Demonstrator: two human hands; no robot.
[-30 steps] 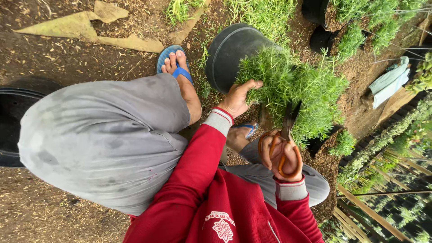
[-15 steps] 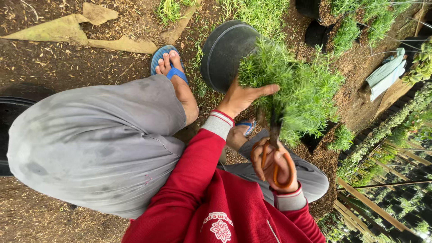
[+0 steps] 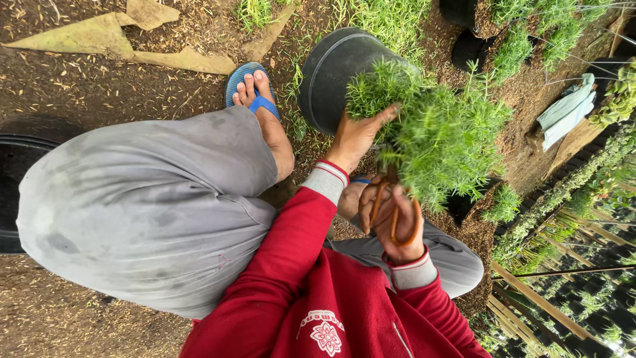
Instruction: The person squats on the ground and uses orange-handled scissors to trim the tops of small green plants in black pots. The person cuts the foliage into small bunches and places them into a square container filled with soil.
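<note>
View from above of a squatting person in grey trousers (image 3: 152, 205) and a red sweatshirt (image 3: 311, 292) trimming a potted plant. The left hand (image 3: 354, 136) has its grip partly open, fingers spread and thumb extended, pressed into the near side of the bushy green plant (image 3: 440, 129) and parting its fine, needle-like foliage; it closes round no single stem that can be made out. The right hand (image 3: 391, 219) has its grip closed through the orange handles of a pair of scissors (image 3: 387, 205), whose blades point up into the underside of the foliage; how far the blades stand apart cannot be told, since the leaves hide them. The plant grows from a black plastic pot (image 3: 331, 76) that lies tipped on the ground just beyond the left hand, beside a foot in a blue sandal (image 3: 255, 89). The ground (image 3: 99, 79) is bare soil strewn with dry husks. A second black pot (image 3: 16, 179) shows partly at the left edge, behind the knee. More green plants (image 3: 530, 33) stand in dark pots near the upper right corner, well apart from the hands.
</note>
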